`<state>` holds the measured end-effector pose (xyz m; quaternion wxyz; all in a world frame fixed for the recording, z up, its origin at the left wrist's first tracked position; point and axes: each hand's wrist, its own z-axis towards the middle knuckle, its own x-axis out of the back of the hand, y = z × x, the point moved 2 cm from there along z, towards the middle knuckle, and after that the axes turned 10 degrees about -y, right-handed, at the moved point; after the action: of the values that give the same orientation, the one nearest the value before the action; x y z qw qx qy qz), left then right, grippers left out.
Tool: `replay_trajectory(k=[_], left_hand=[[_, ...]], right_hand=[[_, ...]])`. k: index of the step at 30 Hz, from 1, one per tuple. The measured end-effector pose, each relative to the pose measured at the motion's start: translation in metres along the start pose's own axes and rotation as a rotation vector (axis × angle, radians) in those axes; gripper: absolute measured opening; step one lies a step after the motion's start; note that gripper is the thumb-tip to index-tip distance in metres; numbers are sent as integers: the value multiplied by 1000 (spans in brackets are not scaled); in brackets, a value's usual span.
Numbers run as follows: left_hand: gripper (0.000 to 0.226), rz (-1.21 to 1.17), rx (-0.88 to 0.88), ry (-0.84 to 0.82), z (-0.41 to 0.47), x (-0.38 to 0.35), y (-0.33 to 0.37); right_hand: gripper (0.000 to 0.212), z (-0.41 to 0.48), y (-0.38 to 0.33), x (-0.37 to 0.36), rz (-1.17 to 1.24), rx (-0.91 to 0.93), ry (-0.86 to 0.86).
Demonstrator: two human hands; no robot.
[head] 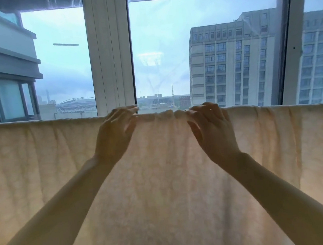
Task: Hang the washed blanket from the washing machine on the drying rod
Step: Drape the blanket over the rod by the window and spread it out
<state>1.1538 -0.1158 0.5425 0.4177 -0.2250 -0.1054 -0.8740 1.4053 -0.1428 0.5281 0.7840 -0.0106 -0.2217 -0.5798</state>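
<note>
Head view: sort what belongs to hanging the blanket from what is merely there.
Job:
blanket, draped and bunched at its top edge
left hand and right hand, both at that edge

Merely there:
window frame
grey building outside
balcony at the left

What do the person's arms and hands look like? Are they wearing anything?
The left forearm and right forearm are long, slim and bare, with no sleeves in view. The left grip and right grip are plain bare hands with no gloves. I see no watch or bracelet. The backlight makes them too dim to rule out a ring.
</note>
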Motion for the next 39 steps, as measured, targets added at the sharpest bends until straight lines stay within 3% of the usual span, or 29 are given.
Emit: replay_trajectory(k=[4,14,19,25,30,33,39], left_hand=[[37,41,153,-95,-12,9,-47],[17,262,126,20,-18,34,-83],[14,237,86,35,-40,21,-83],[6,291,108,-60,-54,0,-71],[4,238,108,-28,-29,1,-49],[17,187,69,-16,-6,-3,-21],[20,0,-24,-72,31,-37,44]], right_hand=[[20,-1,16,3,-13,-15,-54],[18,13,23,5,82,-103,-55],[15,12,35,0,154,-147,-63],[13,7,50,2,123,-140,-138],[19,3,64,16,126,-80,-203],[21,-4,83,30,83,-97,-204],[18,-28,139,64,58,-165,-280]])
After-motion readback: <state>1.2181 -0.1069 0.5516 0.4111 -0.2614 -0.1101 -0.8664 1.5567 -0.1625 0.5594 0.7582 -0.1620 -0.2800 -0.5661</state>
